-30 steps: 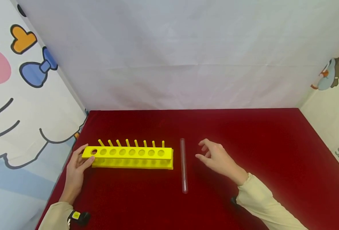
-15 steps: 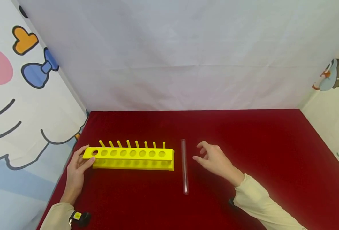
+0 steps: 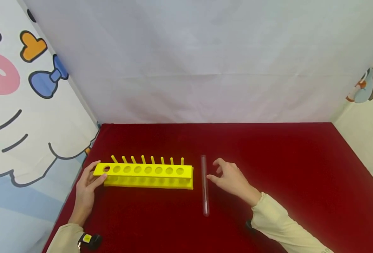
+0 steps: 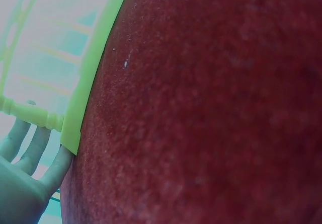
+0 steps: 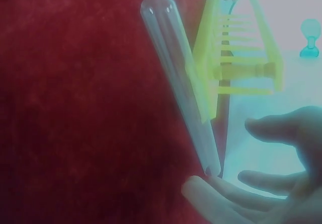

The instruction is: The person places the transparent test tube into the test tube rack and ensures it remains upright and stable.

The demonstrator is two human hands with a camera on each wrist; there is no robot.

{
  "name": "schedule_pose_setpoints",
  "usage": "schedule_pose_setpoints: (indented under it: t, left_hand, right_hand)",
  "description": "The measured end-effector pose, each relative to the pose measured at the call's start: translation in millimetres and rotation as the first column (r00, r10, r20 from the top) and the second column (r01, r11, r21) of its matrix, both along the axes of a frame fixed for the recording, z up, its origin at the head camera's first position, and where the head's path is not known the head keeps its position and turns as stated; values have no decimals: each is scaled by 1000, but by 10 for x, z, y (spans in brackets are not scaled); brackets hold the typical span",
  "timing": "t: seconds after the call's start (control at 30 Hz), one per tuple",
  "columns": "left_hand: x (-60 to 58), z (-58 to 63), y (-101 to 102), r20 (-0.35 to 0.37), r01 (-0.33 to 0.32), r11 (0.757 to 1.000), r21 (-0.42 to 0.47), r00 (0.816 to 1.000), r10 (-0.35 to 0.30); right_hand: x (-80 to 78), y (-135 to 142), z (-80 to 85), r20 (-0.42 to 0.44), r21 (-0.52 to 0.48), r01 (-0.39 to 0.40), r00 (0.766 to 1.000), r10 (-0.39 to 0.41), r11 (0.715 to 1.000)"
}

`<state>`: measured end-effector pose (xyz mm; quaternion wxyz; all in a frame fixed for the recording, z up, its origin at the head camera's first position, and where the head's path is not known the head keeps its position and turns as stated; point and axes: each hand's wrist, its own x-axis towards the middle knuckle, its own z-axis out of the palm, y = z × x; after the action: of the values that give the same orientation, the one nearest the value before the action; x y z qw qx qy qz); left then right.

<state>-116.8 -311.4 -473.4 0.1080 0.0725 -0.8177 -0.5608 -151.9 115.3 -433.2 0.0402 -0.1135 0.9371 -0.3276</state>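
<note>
A yellow test tube rack (image 3: 143,171) stands upright at the left of the table, with a row of round holes on top and pegs along its back. My left hand (image 3: 86,188) grips its left end, thumb at the front edge; in the left wrist view, fingers (image 4: 35,153) lie by the end post. Right of the rack, a clear glass test tube (image 3: 205,189) lies on the cloth, its rounded end towards me. Just to its right hovers my right hand (image 3: 232,179), thumb and fingers parted, holding nothing. The right wrist view shows the tube (image 5: 176,73) beyond the fingers.
Dark red cloth (image 3: 268,151) covers the table. A pale curtain (image 3: 205,70) rises along the back edge. Printed cartoon panels (image 3: 15,116) flank the left and right sides.
My right hand has moved left, closer to the test tube. My left hand keeps its place on the rack. The whole head view has shifted slightly.
</note>
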Motion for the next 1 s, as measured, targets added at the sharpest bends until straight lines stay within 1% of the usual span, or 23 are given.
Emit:
schedule_pose_setpoints:
  t: [0.33, 0.47, 0.57, 0.63, 0.8, 1.0]
  left_hand:
    - [-24, 16, 8, 21, -11, 1000, 2, 1000, 11]
    - [-29, 12, 3, 24, -17, 1000, 5, 1000, 17]
    - [-27, 9, -4, 26, -19, 1000, 5, 999, 19]
    - [-21, 15, -2, 21, -16, 1000, 9, 1000, 15]
    - [-9, 15, -3, 22, -15, 1000, 7, 1000, 14]
    - [-9, 0, -5, 22, -10, 1000, 17, 1000, 10]
  right_hand:
    - [-14, -90, -72, 23, -16, -7, 1000, 7, 1000]
    - [-25, -139, -93, 85, -56, -8, 996, 13, 998]
    - [-32, -181, -101, 142, -82, -6, 990, 18, 997]
    - [-41, -208, -110, 164, -88, -1, 986, 15, 996]
    - [-77, -275, -147, 195, -93, 36, 981, -17, 995]
    - [-88, -327, -177, 198, -111, 57, 980, -34, 992]
